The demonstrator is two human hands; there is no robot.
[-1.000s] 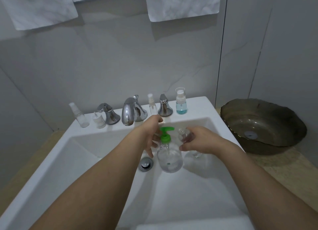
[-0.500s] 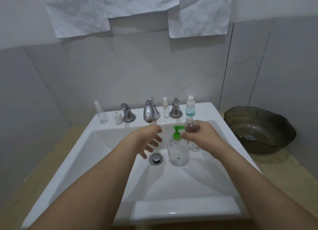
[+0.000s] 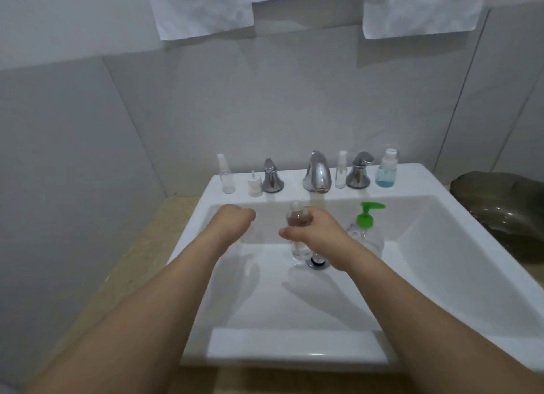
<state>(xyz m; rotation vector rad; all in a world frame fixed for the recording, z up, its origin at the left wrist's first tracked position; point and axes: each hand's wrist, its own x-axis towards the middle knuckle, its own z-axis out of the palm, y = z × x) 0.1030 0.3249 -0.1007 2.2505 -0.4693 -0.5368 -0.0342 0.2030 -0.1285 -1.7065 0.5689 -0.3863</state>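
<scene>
My right hand [image 3: 315, 231] grips a small clear bottle [image 3: 298, 217] with no cap, held upright over the drain [image 3: 317, 262] of the white sink [image 3: 441, 276]. My left hand [image 3: 235, 218] hovers to the left of it over the basin, fingers curled under, holding nothing that I can see. A clear pump bottle with a green pump head [image 3: 366, 214] stands in the basin to the right of my right hand.
On the sink's back ledge stand a chrome faucet [image 3: 316, 172], two chrome handles [image 3: 272, 177] [image 3: 359, 171], a blue-liquid bottle [image 3: 386, 172], and small clear spray bottles [image 3: 225, 174] [image 3: 341, 169]. A dark glass bowl [image 3: 500, 211] sits at right. White paper sheets [image 3: 203, 7] hang on the wall.
My right hand has carried the small bottle left, away from the pump bottle and over the drain. My left hand has moved left and curled its fingers. The camera view has shifted.
</scene>
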